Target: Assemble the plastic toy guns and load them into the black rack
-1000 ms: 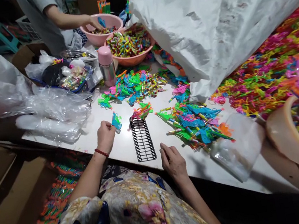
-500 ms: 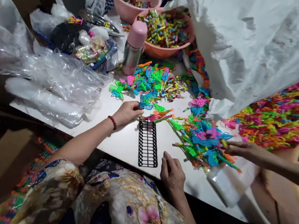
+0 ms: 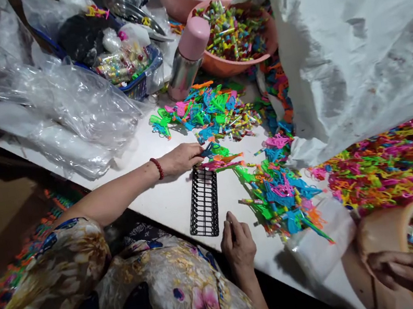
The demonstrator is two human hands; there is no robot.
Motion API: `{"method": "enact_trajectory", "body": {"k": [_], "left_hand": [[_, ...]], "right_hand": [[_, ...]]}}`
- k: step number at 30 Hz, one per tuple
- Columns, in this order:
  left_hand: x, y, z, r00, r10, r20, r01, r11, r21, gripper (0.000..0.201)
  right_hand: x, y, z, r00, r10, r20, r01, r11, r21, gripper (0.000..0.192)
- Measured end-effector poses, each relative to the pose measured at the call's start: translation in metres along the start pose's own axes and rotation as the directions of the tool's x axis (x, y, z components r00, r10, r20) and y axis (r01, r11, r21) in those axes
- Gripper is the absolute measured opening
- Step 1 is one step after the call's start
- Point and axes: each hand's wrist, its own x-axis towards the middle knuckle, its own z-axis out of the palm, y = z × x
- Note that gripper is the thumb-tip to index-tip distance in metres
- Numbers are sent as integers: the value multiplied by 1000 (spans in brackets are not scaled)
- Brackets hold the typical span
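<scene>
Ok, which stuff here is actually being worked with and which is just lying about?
In use:
left hand at the coloured toy pieces
black rack
right hand, curled by the rack's near end

Lying about:
pink-capped flask
clear plastic bags
white sack
pink basins

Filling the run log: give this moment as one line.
left hand: reaching to blue plastic toy | right hand: at table edge | black rack: between hands

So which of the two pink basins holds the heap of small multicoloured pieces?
The nearer, salmon-pink basin just behind the pink-capped flask is heaped full; the paler basin beyond it holds only a thin layer.
</scene>
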Motion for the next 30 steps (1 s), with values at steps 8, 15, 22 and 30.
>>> {"method": "enact_trajectory", "body": {"k": [8,15,22,30], "left_hand": [[-1,1,-2,994,93,64,-100,987,129,14],[-6,5,-3,985,140,98,-147,987,68,19],[-9,5,-1,975,153,159,-153,988,-10,27],[-14,0,2,981,-8,195,-3,998,55,21]], "right_hand": [[1,0,1,1000,3,-6,-3,1000,-12,33],[1,-1,0,1000,4,-10,-4,1000,-14,33],[2,-2,-1,1000,-5,-11,5,1000,20,32],[6,-2,1,1000,-6,2,6,993,115,31]]}}
